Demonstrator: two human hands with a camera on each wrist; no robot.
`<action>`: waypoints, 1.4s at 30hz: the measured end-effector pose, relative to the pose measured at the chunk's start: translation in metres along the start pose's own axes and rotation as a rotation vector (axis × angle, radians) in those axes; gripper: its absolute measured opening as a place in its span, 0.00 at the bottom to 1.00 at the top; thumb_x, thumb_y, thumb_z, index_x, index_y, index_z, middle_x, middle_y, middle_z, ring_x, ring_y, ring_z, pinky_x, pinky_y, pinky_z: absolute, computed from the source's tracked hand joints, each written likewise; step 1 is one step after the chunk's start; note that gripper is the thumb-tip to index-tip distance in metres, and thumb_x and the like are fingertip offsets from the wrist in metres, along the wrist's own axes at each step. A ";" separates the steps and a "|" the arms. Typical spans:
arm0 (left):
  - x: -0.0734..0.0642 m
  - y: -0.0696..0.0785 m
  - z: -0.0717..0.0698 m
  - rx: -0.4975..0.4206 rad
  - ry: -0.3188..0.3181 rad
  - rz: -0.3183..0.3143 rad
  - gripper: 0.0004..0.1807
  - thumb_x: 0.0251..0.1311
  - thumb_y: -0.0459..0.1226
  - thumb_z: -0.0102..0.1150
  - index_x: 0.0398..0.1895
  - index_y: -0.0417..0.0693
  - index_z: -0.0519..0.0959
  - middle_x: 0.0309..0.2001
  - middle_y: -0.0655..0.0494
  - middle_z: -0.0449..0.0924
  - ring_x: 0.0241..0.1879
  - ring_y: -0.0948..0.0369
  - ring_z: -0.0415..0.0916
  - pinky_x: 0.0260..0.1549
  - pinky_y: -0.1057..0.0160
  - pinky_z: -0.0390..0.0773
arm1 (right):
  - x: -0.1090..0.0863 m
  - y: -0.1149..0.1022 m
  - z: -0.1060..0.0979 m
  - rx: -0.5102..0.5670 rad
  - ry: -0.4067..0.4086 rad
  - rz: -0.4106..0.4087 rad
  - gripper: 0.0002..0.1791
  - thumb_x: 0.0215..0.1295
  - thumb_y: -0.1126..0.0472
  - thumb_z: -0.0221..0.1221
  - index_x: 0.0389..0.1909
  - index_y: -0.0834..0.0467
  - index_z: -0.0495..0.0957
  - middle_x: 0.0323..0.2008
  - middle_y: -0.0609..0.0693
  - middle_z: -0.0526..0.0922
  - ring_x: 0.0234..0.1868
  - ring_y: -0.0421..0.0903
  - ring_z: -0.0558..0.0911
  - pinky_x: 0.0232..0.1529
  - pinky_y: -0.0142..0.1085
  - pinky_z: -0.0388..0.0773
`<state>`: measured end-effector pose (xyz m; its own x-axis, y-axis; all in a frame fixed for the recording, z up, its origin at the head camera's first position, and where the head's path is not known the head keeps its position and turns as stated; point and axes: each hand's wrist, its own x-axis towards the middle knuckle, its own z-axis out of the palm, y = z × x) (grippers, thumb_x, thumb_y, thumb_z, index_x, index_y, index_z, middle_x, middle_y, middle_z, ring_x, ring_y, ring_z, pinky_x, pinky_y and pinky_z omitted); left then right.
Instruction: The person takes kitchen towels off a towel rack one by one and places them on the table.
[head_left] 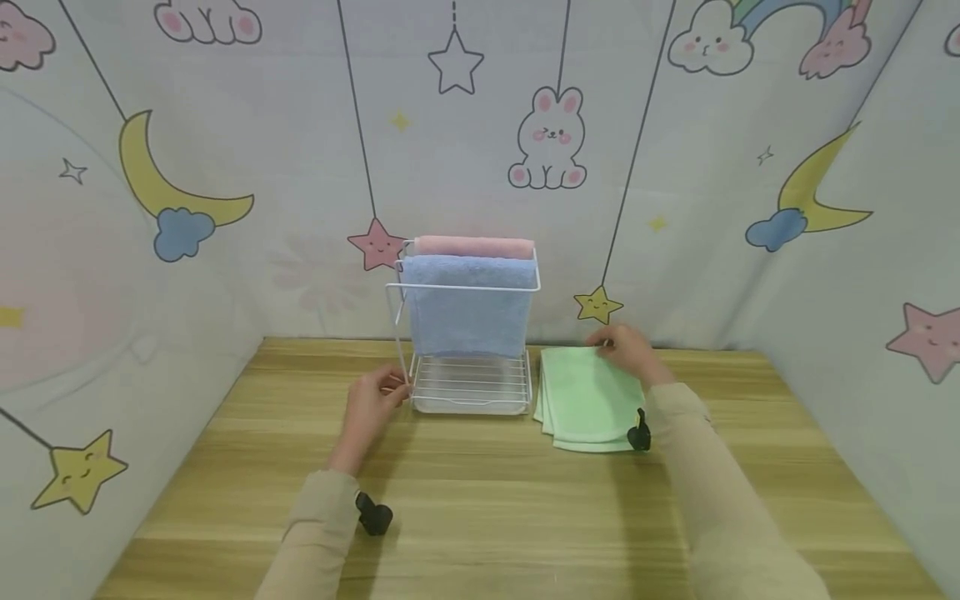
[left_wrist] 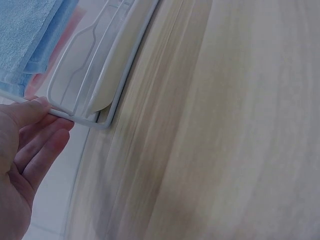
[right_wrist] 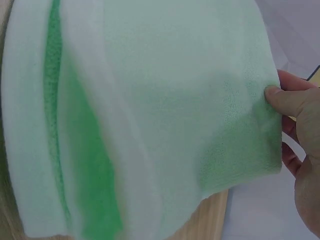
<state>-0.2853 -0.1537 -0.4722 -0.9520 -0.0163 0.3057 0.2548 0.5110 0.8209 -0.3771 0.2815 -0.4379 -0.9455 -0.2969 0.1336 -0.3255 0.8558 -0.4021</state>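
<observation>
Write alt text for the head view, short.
A person's left hand grips a white wire rack hung with a blue towel and a pink towel; the right hand pinches layered green cloth at its far edge. A wooden table lies beneath.

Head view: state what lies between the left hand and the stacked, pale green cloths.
In the head view, the white wire rack, hung with a blue cloth towel and a pink towel, stands between the left hand and the pale green cloths.

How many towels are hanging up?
2 visible, both on the white wire rack: the light-blue terry towel nearer the front, the pink cloth towel behind it. More could be hidden behind.
</observation>
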 end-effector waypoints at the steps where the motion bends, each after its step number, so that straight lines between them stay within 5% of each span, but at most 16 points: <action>1: 0.000 0.000 0.000 0.003 0.001 0.000 0.07 0.52 0.30 0.64 0.34 0.36 0.79 0.32 0.40 0.85 0.29 0.54 0.84 0.24 0.72 0.82 | 0.000 0.000 0.000 -0.004 -0.002 0.001 0.12 0.59 0.69 0.58 0.42 0.56 0.83 0.43 0.55 0.84 0.43 0.52 0.79 0.44 0.46 0.77; 19: -0.001 0.001 0.002 0.003 0.007 -0.005 0.07 0.53 0.30 0.63 0.34 0.36 0.79 0.32 0.40 0.84 0.30 0.53 0.84 0.26 0.69 0.83 | -0.008 0.003 0.006 -0.046 -0.041 0.004 0.19 0.55 0.66 0.63 0.50 0.56 0.79 0.52 0.58 0.80 0.56 0.59 0.75 0.59 0.57 0.69; 25: -0.001 0.002 0.000 0.020 0.014 -0.003 0.06 0.53 0.30 0.64 0.33 0.37 0.79 0.32 0.40 0.85 0.29 0.53 0.84 0.25 0.69 0.83 | -0.007 0.003 0.001 0.041 -0.068 0.027 0.22 0.57 0.66 0.62 0.55 0.56 0.75 0.60 0.60 0.74 0.62 0.62 0.69 0.63 0.59 0.65; 34: -0.002 0.002 0.000 0.013 0.030 -0.002 0.06 0.51 0.29 0.64 0.33 0.37 0.80 0.31 0.40 0.85 0.29 0.53 0.84 0.24 0.70 0.82 | 0.003 -0.016 -0.036 0.032 0.028 -0.097 0.24 0.60 0.64 0.60 0.58 0.60 0.72 0.60 0.62 0.73 0.62 0.62 0.68 0.63 0.58 0.65; 42: -0.002 0.000 0.000 0.014 0.025 0.002 0.06 0.51 0.30 0.64 0.33 0.37 0.80 0.31 0.41 0.85 0.28 0.55 0.84 0.24 0.71 0.82 | 0.016 -0.059 -0.081 0.076 0.164 -0.225 0.23 0.59 0.64 0.62 0.57 0.57 0.73 0.58 0.57 0.76 0.63 0.57 0.69 0.66 0.52 0.63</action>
<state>-0.2837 -0.1532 -0.4726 -0.9468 -0.0371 0.3196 0.2541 0.5231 0.8135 -0.3736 0.2606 -0.3382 -0.8396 -0.3981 0.3695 -0.5320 0.7398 -0.4118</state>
